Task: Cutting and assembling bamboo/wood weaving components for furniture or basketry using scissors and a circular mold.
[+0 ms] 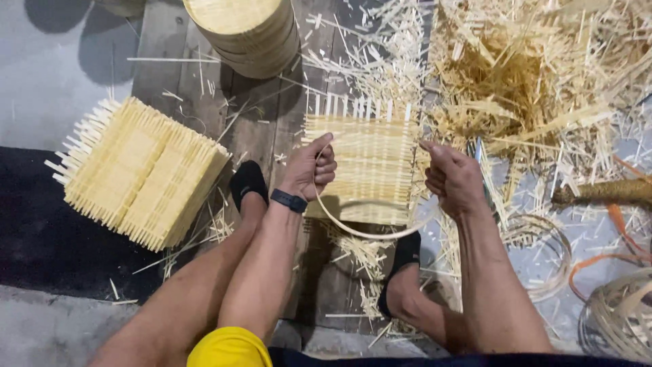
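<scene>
Both hands are gripping one thin strip (370,233), which is bowing in a loop toward six o'clock below a square woven mat (363,166). Left hand (311,166) is closing fist-like round the strip's end at the mat's nine o'clock edge; right hand (451,178) is pinching the other end at three o'clock. Mat is lying flat on dark planks (272,122), between two black-socked feet (248,182), loose stake ends poking out at twelve. As I judge it, the strip is bending tightly enough that a sharper curve could kink or split it, and a slip at either grip could let it spring free and pull the weave askew. Stacked finished mats (139,173) are leaning at nine o'clock, a round stack of baskets (248,30) at eleven. Offcuts and shavings (530,81) are piling up at one to two o'clock, coiled strips (618,316) at four. Floor (54,75) beyond the planks is grey concrete, with a black patch at eight.
</scene>
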